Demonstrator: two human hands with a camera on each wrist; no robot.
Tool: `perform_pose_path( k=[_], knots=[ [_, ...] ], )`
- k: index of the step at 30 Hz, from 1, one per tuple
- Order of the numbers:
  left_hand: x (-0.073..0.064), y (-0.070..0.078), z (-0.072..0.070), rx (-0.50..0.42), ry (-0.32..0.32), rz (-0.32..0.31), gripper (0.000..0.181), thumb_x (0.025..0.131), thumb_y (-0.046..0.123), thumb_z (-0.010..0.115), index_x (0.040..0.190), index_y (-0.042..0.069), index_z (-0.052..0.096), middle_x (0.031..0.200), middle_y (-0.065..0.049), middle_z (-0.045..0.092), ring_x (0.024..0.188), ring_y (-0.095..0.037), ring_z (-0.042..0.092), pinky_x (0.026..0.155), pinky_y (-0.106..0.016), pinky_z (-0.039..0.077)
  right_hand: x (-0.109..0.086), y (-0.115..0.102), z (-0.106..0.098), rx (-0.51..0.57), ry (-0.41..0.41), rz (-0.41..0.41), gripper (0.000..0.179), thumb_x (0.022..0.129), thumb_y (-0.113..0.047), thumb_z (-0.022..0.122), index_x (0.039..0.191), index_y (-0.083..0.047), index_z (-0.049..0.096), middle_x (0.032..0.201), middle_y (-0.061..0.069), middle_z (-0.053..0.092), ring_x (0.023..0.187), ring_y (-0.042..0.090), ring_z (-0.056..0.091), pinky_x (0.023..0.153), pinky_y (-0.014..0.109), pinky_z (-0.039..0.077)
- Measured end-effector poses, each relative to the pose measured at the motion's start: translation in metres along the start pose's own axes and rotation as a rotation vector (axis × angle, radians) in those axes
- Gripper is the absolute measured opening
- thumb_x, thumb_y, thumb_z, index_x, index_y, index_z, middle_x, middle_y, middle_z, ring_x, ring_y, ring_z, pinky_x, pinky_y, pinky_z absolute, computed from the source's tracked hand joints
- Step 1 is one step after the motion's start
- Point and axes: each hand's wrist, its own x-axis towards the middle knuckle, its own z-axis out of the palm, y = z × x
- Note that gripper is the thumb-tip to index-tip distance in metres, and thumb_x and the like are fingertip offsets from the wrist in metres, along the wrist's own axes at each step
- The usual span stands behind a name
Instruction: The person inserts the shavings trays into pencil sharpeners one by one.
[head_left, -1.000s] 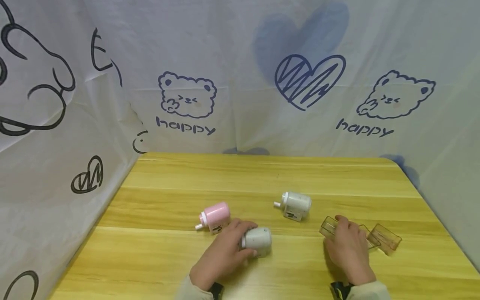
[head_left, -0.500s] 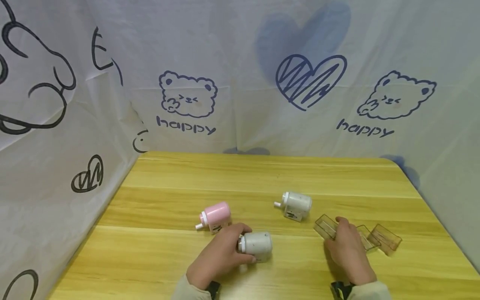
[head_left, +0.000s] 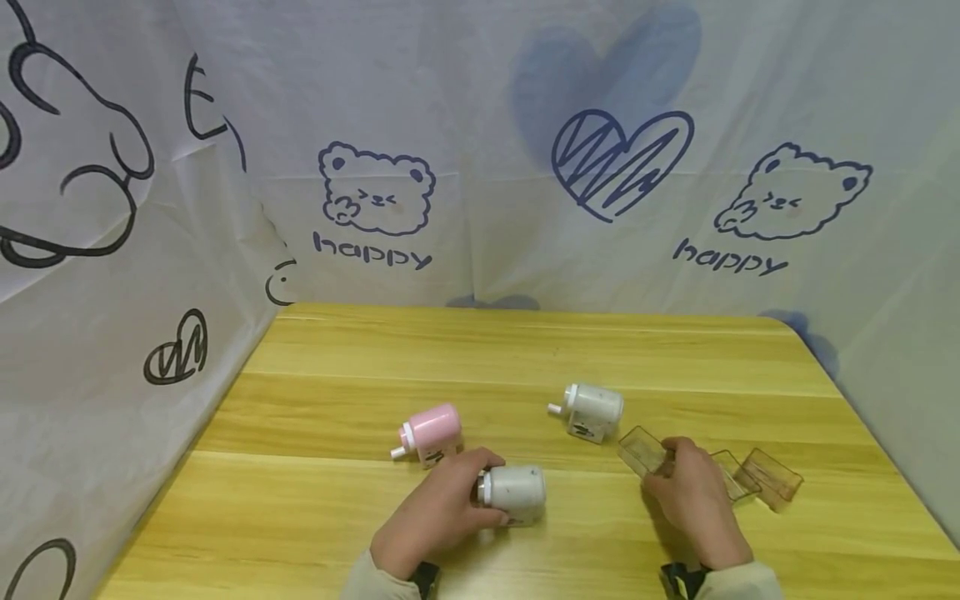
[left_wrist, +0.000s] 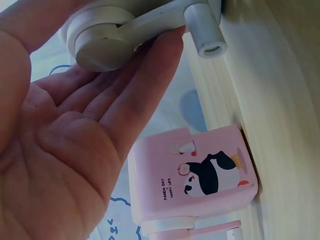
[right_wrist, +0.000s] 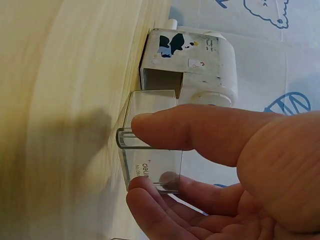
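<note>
A: Left hand status?
B: Left hand (head_left: 438,512) holds the near grey crank sharpener (head_left: 519,492) by its crank end, thumb on the near side, fingers on the far side; cannot tell whether its base touches the table (head_left: 337,350)
A: Right hand?
B: Right hand (head_left: 690,500) pinches the clear shavings tray (head_left: 642,451) between thumb and fingers; "deli" lettering shows on it in the right wrist view. Gap narrow, just the tray's width
A: Where is that tray?
B: Right of centre, just to the near right of the far grey crank sharpener (head_left: 597,408); contact between them cannot be told
A: Remaining items?
B: Pink crank sharpener (head_left: 435,427) with a panda print, far left of the left hand. Second clear tray (head_left: 733,473) and amber tray (head_left: 772,479) just right of the right hand, edges overlapping in the head view
</note>
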Motion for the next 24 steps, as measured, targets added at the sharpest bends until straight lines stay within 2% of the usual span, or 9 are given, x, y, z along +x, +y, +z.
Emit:
perform_pose_path(
  k=[3,7,15,24],
  knots=[
    [0.000,0.000,0.000,-0.008,-0.004,-0.002,0.052,0.077,0.014,0.092,0.120,0.003,0.065,0.112,-0.005,0.070,0.094,-0.013,0.061,0.082,-0.031,0.054,-0.001,-0.001,0.001,0.020,-0.002,-0.014,0.064,0.082,-0.005,0.068,0.138,0.018,0.047,0.108,0.024,0.065,0.093,0.032,0.061,0.081,0.050,0.052],
    [0.000,0.000,0.000,-0.019,-0.003,-0.017,0.059,0.077,0.013,0.091,0.127,0.002,0.062,0.115,-0.008,0.069,0.096,-0.015,0.063,0.085,-0.033,0.055,-0.002,-0.003,0.002,0.026,-0.016,-0.038,0.064,0.079,-0.002,0.071,0.136,0.018,0.049,0.104,0.019,0.065,0.090,0.027,0.060,0.080,0.048,0.053],
    [0.000,-0.002,-0.001,-0.029,-0.005,0.002,0.049,0.077,0.010,0.091,0.118,0.004,0.065,0.111,-0.005,0.070,0.094,-0.012,0.062,0.083,-0.032,0.055,-0.005,-0.011,0.003,0.029,-0.094,-0.082,0.064,0.073,-0.002,0.072,0.134,0.009,0.057,0.098,0.006,0.063,0.087,0.021,0.056,0.077,0.039,0.049],
    [0.000,-0.002,-0.001,-0.037,-0.013,0.008,0.048,0.078,0.010,0.090,0.117,0.005,0.064,0.111,-0.005,0.070,0.093,-0.011,0.062,0.083,-0.031,0.054,-0.008,-0.017,0.014,0.169,-0.179,-0.158,0.058,0.070,0.006,0.080,0.125,0.008,0.062,0.089,0.003,0.060,0.081,0.017,0.055,0.071,0.029,0.049]
  ],
)
